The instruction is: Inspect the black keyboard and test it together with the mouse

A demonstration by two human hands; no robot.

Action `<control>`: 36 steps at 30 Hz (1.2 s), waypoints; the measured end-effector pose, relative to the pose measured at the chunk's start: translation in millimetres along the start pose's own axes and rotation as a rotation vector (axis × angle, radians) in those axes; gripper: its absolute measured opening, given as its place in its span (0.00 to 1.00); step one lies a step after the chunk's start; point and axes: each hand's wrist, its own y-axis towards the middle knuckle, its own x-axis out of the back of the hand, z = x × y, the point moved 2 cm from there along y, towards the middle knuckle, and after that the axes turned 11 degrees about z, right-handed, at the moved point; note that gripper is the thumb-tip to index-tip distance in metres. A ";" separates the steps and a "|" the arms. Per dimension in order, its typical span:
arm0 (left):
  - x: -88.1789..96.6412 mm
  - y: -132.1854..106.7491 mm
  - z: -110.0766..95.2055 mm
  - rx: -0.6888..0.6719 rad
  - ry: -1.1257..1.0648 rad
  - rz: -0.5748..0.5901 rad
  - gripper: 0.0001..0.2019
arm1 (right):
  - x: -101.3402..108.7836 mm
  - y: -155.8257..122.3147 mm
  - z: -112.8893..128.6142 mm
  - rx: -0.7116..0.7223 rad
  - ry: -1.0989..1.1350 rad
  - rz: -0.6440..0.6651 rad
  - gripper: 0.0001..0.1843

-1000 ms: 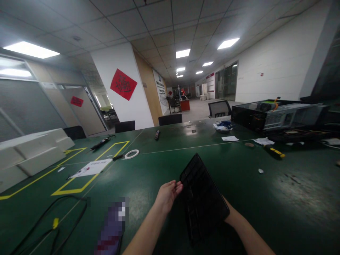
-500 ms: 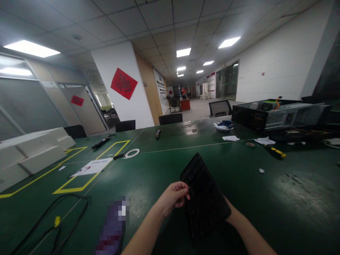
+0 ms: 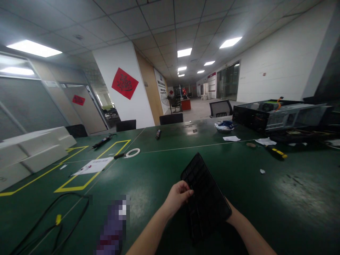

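A flat black plastic tray (image 3: 205, 193) with a grid of compartments is tilted up over the green table (image 3: 164, 170), close in front of me. My left hand (image 3: 178, 196) has its fingers curled and its thumb pressed on the tray's left edge. My right hand is hidden behind and under the tray; only the right forearm (image 3: 248, 237) shows, so it seems to carry the tray from beneath.
Loose black cables (image 3: 47, 223) with a yellow clip lie at the near left. White foam blocks (image 3: 34, 152) sit at the left edge. An open computer case (image 3: 276, 115) stands far right, a yellow-handled screwdriver (image 3: 276, 152) near it. A tape roll (image 3: 132, 153) and paper (image 3: 91, 166) lie mid-table.
My left hand went from open fingers beside the tray to curled fingers gripping its left edge. The tray has stayed almost where it was.
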 end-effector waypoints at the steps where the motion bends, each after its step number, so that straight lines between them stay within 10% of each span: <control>1: -0.3 -0.8 -1.9 -0.015 0.044 -0.014 0.13 | 0.2 -1.0 0.4 -0.015 0.020 0.016 0.22; 23: 2.8 -7.0 -15.9 -0.181 0.348 -0.027 0.07 | -0.2 -6.2 8.3 -0.021 -0.002 0.002 0.21; 36: 6.1 -5.9 -12.7 0.047 -0.489 -0.187 0.05 | -4.4 -8.6 15.0 -0.042 -0.041 0.101 0.21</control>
